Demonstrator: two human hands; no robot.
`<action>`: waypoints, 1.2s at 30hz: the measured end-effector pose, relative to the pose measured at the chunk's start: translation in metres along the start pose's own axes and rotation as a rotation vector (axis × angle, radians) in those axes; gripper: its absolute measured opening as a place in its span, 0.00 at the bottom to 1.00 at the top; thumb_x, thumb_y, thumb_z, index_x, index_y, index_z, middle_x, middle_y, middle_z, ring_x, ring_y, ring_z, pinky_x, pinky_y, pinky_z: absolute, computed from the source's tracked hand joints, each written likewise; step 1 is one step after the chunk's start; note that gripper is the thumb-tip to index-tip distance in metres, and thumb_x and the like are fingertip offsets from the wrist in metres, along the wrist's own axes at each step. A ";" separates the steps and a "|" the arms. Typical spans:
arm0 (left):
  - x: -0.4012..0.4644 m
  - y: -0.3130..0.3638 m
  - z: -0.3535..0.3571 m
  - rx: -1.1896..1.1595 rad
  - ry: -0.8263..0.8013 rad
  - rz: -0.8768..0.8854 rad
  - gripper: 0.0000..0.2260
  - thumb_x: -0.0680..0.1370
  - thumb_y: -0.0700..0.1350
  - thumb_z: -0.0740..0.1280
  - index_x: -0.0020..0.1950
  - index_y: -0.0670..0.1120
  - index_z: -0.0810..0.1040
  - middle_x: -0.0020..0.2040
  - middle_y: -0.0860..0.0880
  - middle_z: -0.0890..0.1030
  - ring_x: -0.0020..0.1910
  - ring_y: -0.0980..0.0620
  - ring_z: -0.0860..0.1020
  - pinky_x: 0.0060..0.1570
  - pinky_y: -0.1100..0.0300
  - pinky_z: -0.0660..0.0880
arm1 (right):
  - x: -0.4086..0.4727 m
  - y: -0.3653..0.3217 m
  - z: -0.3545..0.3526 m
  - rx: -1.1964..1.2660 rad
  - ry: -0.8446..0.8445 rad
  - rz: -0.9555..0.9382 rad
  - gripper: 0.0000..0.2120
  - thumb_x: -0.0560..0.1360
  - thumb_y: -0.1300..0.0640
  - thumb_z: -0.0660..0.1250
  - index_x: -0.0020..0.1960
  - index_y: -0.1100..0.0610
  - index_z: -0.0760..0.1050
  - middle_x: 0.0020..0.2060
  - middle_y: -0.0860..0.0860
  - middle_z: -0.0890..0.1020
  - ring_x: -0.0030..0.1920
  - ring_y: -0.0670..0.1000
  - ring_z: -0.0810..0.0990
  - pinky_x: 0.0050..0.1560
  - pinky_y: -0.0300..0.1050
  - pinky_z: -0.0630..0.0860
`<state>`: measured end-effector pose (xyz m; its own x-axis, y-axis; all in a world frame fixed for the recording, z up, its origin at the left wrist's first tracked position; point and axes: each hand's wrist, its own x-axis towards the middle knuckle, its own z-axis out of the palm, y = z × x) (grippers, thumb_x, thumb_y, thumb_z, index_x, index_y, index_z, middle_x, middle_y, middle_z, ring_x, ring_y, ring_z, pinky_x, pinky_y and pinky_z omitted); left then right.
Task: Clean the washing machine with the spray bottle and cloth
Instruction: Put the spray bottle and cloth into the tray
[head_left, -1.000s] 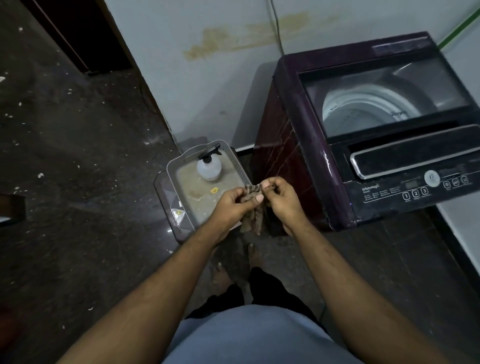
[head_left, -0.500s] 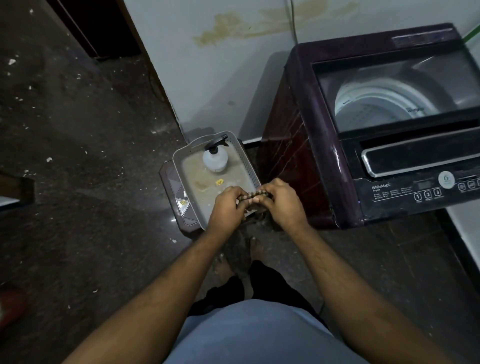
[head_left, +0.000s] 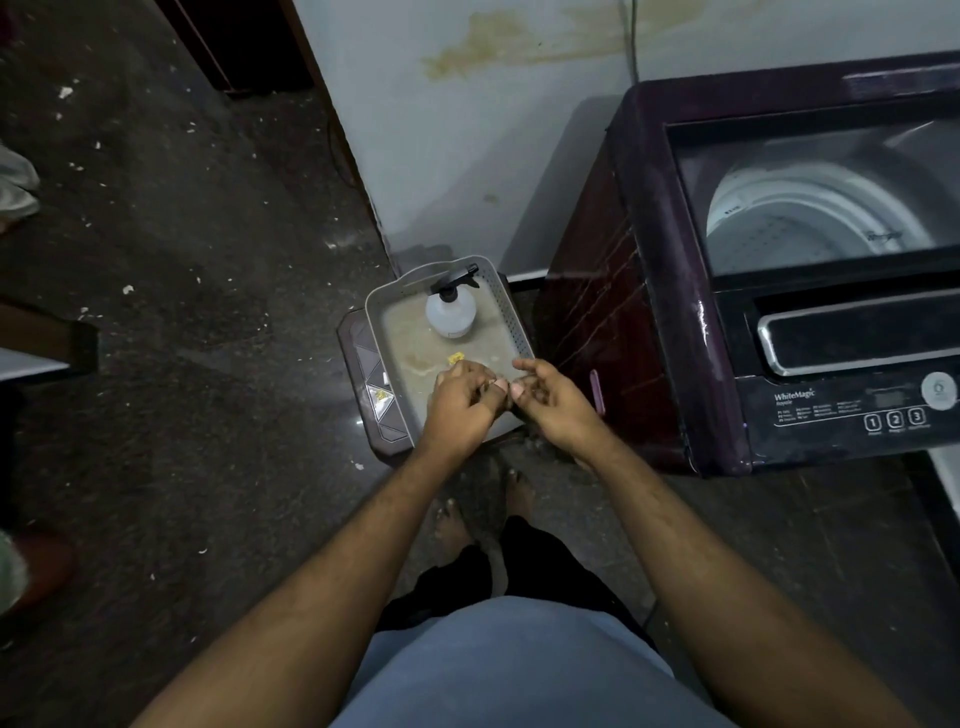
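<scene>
A dark maroon top-load washing machine (head_left: 654, 291) stands at the right, its white drum showing through the glass lid. To its left a clear spray bottle (head_left: 450, 314) with a black trigger head stands upright in a grey tray (head_left: 514, 322). My left hand (head_left: 460, 402) and my right hand (head_left: 553, 402) meet over the tray's near end with their fingers curled together. They pinch a small brownish cloth (head_left: 493, 387), and only a sliver of it shows between the fingertips. Neither hand touches the bottle or the machine.
The tray rests on a low maroon stand (head_left: 358, 374) against the pale stained wall (head_left: 467, 156). A dark floor (head_left: 182, 312) scattered with white specks spreads to the left. My bare feet (head_left: 467, 514) stand just in front of the tray. A cable (head_left: 632, 41) runs down the wall behind the machine.
The cloth hung from my fingers, was then pulled flat between both hands, and is now bunched almost out of sight. My hands have drawn closer together over the tray.
</scene>
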<state>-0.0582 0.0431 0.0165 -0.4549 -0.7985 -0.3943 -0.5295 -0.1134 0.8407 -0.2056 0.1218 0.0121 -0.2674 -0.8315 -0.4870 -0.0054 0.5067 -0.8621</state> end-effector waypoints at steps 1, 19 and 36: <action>-0.002 -0.001 -0.003 -0.056 0.005 -0.032 0.15 0.76 0.59 0.66 0.34 0.52 0.77 0.39 0.46 0.81 0.41 0.42 0.80 0.48 0.47 0.79 | 0.003 0.001 -0.003 -0.073 -0.037 -0.056 0.17 0.82 0.60 0.68 0.69 0.53 0.74 0.52 0.54 0.83 0.51 0.47 0.83 0.53 0.38 0.78; -0.015 -0.023 -0.022 -0.991 -0.197 -0.587 0.46 0.75 0.79 0.52 0.68 0.42 0.82 0.69 0.36 0.81 0.70 0.36 0.79 0.75 0.37 0.69 | 0.010 -0.008 0.006 0.146 -0.019 -0.002 0.07 0.83 0.55 0.65 0.53 0.43 0.75 0.35 0.57 0.73 0.35 0.55 0.70 0.37 0.47 0.68; 0.000 -0.037 0.015 -0.801 0.203 -0.599 0.26 0.80 0.43 0.74 0.74 0.44 0.65 0.61 0.40 0.81 0.48 0.45 0.84 0.46 0.47 0.85 | 0.012 -0.003 -0.005 -0.212 0.035 -0.002 0.09 0.78 0.64 0.71 0.57 0.54 0.81 0.53 0.50 0.85 0.55 0.50 0.84 0.63 0.52 0.80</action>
<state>-0.0487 0.0562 -0.0202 -0.1034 -0.5574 -0.8238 0.0387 -0.8298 0.5567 -0.2140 0.1117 0.0095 -0.3006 -0.8260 -0.4767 -0.2077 0.5446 -0.8126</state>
